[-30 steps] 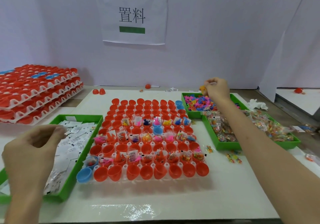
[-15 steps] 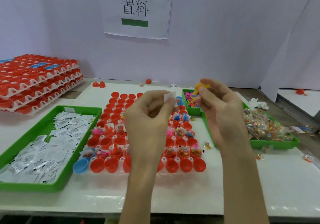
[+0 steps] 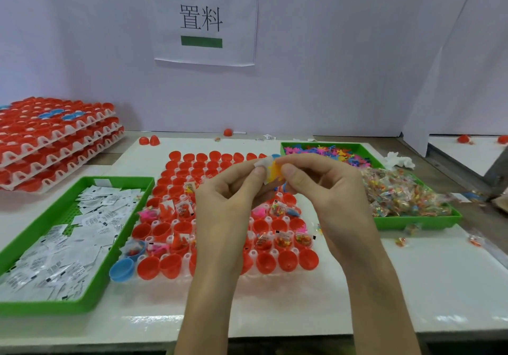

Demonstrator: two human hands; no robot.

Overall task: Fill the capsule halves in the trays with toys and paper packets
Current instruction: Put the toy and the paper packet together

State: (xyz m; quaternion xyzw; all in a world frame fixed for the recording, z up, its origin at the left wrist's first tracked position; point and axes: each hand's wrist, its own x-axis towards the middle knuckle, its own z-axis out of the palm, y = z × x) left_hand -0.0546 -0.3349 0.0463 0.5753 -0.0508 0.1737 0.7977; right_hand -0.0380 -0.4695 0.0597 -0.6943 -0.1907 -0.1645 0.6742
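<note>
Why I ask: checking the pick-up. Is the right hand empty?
No, the right hand pinches a yellow toy, held up against the paper packet that the left hand pinches.

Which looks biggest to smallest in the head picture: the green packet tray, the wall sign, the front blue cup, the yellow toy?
green packet tray
wall sign
front blue cup
yellow toy
The tray is nearer, so its lead is unsure.
</note>
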